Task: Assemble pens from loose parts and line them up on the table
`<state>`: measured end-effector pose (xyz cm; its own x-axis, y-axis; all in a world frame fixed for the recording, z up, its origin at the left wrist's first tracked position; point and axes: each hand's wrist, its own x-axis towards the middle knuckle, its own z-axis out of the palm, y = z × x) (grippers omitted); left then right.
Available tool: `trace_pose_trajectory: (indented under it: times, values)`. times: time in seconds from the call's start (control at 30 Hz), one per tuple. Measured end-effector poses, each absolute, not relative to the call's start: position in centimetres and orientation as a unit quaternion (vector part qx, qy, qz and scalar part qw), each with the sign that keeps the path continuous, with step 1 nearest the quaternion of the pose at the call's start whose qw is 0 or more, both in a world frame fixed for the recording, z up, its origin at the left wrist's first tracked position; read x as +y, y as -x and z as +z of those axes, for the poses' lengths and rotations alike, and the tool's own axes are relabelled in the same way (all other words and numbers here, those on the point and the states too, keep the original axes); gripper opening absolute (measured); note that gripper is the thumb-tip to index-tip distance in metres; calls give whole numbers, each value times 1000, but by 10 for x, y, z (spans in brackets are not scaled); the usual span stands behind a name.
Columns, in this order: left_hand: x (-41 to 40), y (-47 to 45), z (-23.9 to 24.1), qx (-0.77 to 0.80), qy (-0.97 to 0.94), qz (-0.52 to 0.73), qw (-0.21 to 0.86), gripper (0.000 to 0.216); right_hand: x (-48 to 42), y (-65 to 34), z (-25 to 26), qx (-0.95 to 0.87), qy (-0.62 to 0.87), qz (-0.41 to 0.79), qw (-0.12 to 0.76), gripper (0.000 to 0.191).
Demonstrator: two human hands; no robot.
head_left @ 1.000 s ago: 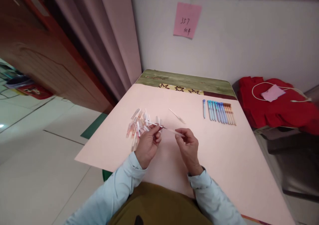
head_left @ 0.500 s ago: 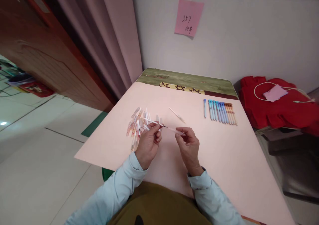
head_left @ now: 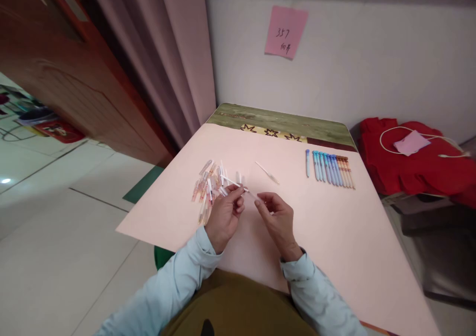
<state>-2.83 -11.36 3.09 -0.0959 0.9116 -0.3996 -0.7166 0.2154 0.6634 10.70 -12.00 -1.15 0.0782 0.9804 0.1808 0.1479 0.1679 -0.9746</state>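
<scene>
My left hand (head_left: 225, 217) pinches a thin white pen refill (head_left: 229, 180), which slants up and left past the fingertips. In my right hand (head_left: 277, 219), closed finger and thumb grip a clear, tube-like pen barrel (head_left: 253, 195). The refill's lower end meets the barrel's left end between the hands; how far it sits inside is hard to see. Just beyond the left hand lies a loose pile of clear and pinkish pen parts (head_left: 204, 183) with several white refills among them. Another white refill with a clear end (head_left: 267, 172) lies by itself past the hands.
At the right back of the pale pink-covered table (head_left: 327, 246), blue and brown pens (head_left: 332, 169) lie in a row. Red cloth (head_left: 439, 169) with a white cable sits beyond the right edge. A curtain (head_left: 182, 53) and wooden door (head_left: 100, 73) stand left; a pink note (head_left: 286, 32) is on the wall.
My right hand has moved left toward my left hand, bringing the barrel over the refill's dark end, which showed before. The view has shifted slightly.
</scene>
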Motion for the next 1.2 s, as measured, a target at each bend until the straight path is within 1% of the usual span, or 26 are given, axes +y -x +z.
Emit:
trace_pose_trajectory:
  times: [0.1, 0.17, 0.27, 0.33, 0.4, 0.47, 0.6, 0.73, 0.9, 1.03, 1.2]
  values:
    - [-115, 27, 29, 418, -99, 604, 671, 24, -122, -105, -14, -562, 508, 409, 509, 26]
    - [-115, 27, 29, 415, -94, 593, 684, 23, -122, -104, -15, -558, 498, 439, 498, 26]
    - [-113, 31, 31, 392, -73, 587, 704, 14, -120, -104, -16, -519, 480, 512, 489, 28]
    - [-109, 36, 33, 371, -42, 594, 712, 11, -119, -105, -15, -488, 481, 532, 498, 29]
    - [-105, 42, 34, 348, -20, 607, 714, 15, -119, -107, -13, -491, 487, 507, 515, 28]
    - [-101, 48, 36, 339, -14, 617, 710, 16, -121, -108, -11, -528, 490, 449, 528, 23]
    - [-94, 54, 40, 370, 2, 646, 668, 19, -129, -107, -5, -614, 488, 335, 522, 11]
    - [-92, 54, 41, 367, -1, 665, 651, 20, -133, -105, -4, -655, 483, 261, 520, 5]
    - [-93, 50, 38, 357, 2, 672, 648, 18, -133, -103, -8, -688, 480, 232, 493, 5]
    - [-93, 46, 35, 354, 7, 673, 649, 15, -132, -102, -10, -688, 489, 225, 487, 6]
    - [-99, 37, 29, 342, -41, 669, 658, 12, -132, -101, -11, -685, 497, 225, 484, 8]
